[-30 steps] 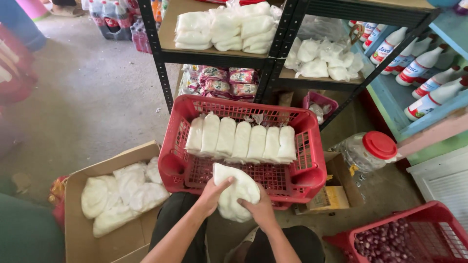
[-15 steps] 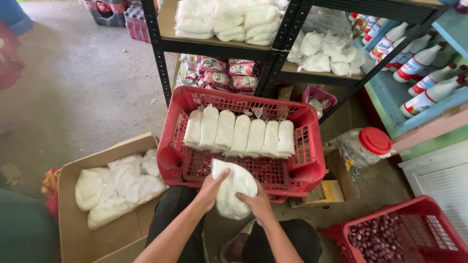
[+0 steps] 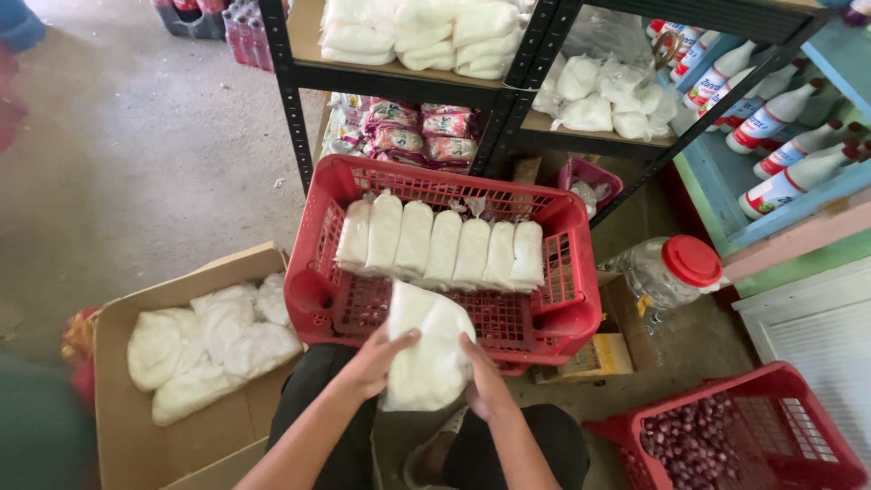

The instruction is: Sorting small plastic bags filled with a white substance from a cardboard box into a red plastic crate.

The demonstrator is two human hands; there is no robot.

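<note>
I see both hands closed on one white bag (image 3: 426, 349) of powder, soft and pillow-shaped, held upright over the near rim of the red crate (image 3: 313, 290). My left hand (image 3: 376, 361) grips its edge at about 9 o'clock, thumb laid across the front; my right hand (image 3: 485, 377) clamps the opposite edge at about 3 o'clock. The bag's top overlaps the crate's inner floor, and its lower end hangs in front of the crate wall, above my lap.

Inside the crate, at 12 o'clock from the held bag, a row of white bags (image 3: 440, 245) stands side by side, touching one another along the far half. At 9 o'clock an open cardboard box (image 3: 136, 426) sits on the floor with more white bags (image 3: 209, 340) lying flat in it. At 3 o'clock a clear plastic jar with a red lid (image 3: 689, 261) lies tilted beside the crate. At 4 o'clock a second red basket (image 3: 817, 454) holds small dark red bulbs.

Further out at 12 o'clock, a black metal rack (image 3: 508, 100) carries stacked white bags on its shelf, with pink-and-green patterned packets (image 3: 404, 132) beneath. At 2 o'clock a pale blue shelf (image 3: 726, 181) holds white bottles with red caps (image 3: 771, 118) and red-and-blue labels.
</note>
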